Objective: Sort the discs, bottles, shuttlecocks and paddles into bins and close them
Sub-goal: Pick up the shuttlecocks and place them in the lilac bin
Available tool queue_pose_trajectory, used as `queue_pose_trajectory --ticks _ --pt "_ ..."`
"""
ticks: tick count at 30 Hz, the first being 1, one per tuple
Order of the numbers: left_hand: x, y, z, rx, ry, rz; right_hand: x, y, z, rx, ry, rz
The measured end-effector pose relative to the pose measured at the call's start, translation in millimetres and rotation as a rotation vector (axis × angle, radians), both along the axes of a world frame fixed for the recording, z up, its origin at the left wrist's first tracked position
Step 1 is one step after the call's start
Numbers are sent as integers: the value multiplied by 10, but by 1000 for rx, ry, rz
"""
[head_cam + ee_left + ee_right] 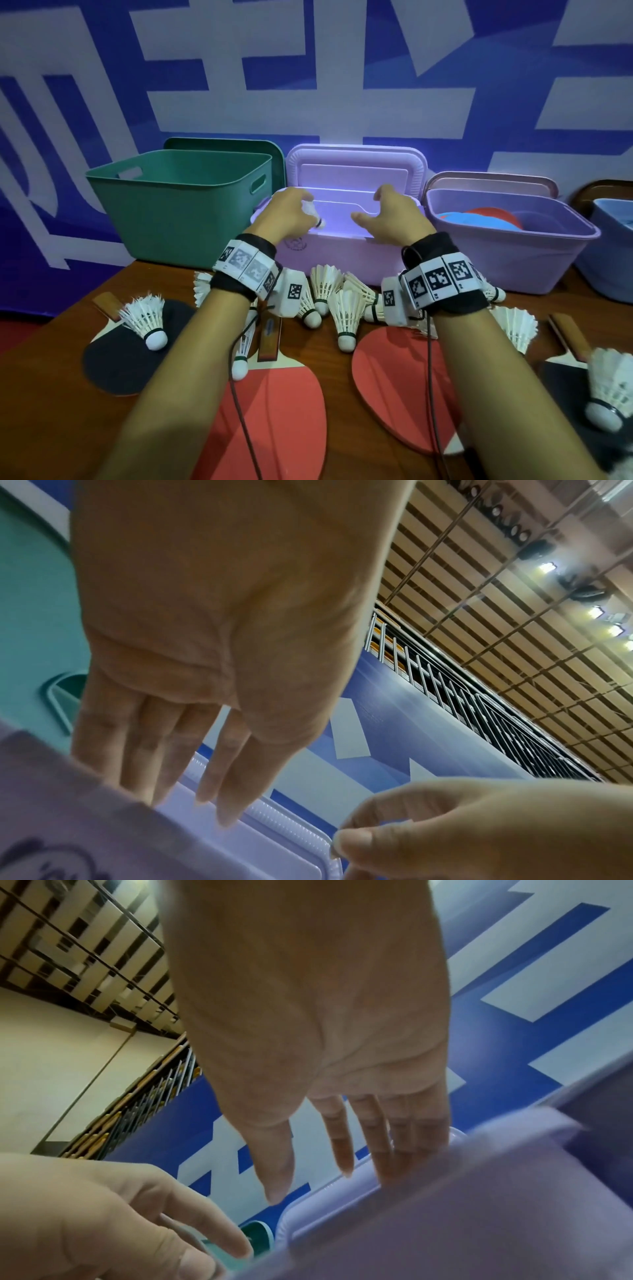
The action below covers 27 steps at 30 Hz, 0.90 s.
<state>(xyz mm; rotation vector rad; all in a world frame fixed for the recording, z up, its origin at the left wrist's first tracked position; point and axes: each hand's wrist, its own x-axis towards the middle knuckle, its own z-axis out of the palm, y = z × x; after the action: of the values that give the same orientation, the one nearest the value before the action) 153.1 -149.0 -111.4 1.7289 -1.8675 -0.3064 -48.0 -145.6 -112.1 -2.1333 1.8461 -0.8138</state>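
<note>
Red paddle (281, 411) lies nearest, in front of the lilac bin (342, 253). Over that bin's opening, a shuttlecock (313, 214) shows beneath the left hand (287, 216), fingers straight and together; contact unclear. Right hand (390, 216) hovers alongside, fingers loosely spread.

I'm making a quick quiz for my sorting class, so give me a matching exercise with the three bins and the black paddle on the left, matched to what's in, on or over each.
Column 1
1. green bin
2. lilac bin
3. purple bin
4. black paddle

Column 2
A. red and blue discs inside
B. a shuttlecock rests on it
C. no contents in sight
D. left hand and right hand above its opening

Pairs: 1-C, 2-D, 3-A, 4-B
</note>
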Motion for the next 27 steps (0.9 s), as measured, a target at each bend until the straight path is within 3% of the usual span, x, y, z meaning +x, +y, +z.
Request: queue_pose_trajectory --ticks 5,10,13,19,27 --pt "59 117 193 -14 -58 -47 59 247 268 -35 60 170" --pt "66 403 415 150 -248 -119 168 444 310 356 333 387" --pt "13 485 400 321 -356 -117 244 481 240 495 417 377" --pt "-150 496 110 452 -621 -38 392 492 114 563 505 375" --pt "-158 480 -31 555 -612 -83 533 506 -67 567 477 444"
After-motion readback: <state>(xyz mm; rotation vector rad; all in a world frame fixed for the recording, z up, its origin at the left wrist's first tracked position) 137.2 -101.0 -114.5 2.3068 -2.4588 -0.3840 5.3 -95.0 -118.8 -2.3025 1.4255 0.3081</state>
